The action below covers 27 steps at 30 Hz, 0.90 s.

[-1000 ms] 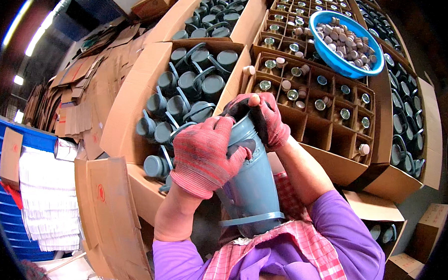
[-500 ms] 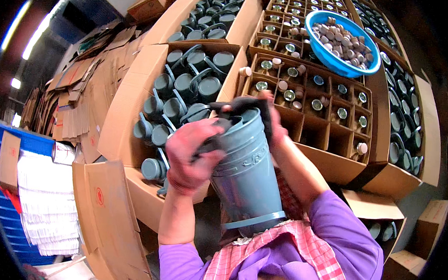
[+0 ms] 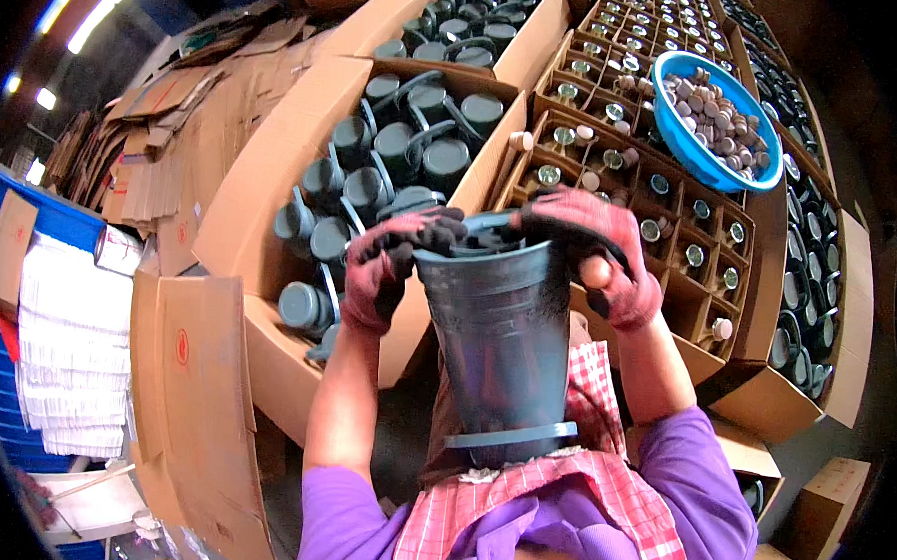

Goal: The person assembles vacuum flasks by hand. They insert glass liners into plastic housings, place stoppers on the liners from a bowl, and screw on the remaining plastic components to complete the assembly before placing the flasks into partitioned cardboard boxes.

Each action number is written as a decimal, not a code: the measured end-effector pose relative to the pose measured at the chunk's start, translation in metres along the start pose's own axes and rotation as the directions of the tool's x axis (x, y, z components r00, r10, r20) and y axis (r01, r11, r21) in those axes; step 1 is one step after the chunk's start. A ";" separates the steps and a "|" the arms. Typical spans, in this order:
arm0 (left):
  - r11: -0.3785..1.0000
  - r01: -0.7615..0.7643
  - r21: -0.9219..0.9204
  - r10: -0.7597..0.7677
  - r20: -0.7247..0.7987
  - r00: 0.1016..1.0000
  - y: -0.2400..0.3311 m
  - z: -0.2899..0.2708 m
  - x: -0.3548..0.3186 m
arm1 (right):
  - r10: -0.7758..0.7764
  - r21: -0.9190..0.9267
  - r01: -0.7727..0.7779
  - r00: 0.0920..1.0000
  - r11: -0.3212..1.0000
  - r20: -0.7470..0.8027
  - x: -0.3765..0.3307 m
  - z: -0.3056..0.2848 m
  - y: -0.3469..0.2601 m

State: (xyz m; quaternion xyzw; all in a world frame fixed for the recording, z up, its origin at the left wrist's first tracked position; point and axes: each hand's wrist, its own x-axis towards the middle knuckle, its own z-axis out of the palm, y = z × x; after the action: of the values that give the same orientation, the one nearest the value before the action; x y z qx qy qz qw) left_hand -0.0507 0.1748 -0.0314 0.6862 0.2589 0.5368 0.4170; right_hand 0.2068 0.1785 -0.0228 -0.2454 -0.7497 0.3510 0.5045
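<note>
A grey-green plastic flask shell (image 3: 501, 342) rests with its ringed end against my checked apron and its wide mouth pointing away from me. My left hand (image 3: 394, 258), in a red and black glove, curls its fingers over the left side of the rim. On the right side of the rim lie the curled fingers of my right hand (image 3: 600, 252), gloved the same way with a bare thumb showing. Dark parts show inside the mouth, too shadowed to make out. Just beyond the left hand stands an open carton (image 3: 221, 220) of similar grey-green flasks with handles.
Beyond my right hand is a divided carton (image 3: 627, 323) holding silver-topped bottles and pale stoppers. A blue basin (image 3: 708, 176) of stoppers sits on the cartons. More flask cartons (image 3: 851, 348) stand far right. Flattened cardboard (image 3: 216, 100) and a white stack (image 3: 70, 344) lie left.
My right hand has moved right, from the top of the shell to the right side of its rim. My left hand now lies over the left rim. The shell's mouth has swung slightly left.
</note>
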 end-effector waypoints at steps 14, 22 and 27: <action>0.909 0.192 -0.370 -0.259 -0.139 0.956 -0.002 0.027 -0.003 | -0.077 0.121 0.041 0.947 0.992 0.313 0.025 -0.021 -0.055; 0.145 0.385 -0.911 -0.383 0.307 0.871 -0.036 0.138 -0.052 | -0.159 -0.025 0.309 0.554 0.951 0.818 0.082 -0.016 -0.120; 0.545 0.552 -0.632 -0.608 0.156 0.779 -0.032 0.112 -0.079 | 0.472 -0.661 -0.074 0.759 0.747 0.448 0.058 -0.002 -0.136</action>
State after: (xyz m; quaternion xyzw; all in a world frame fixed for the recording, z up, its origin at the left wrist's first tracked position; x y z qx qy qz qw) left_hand 0.0361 0.0947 -0.1083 0.3514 0.2858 0.4507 0.7692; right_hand 0.1848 0.1346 0.1168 -0.3851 -0.8919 0.2234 0.0789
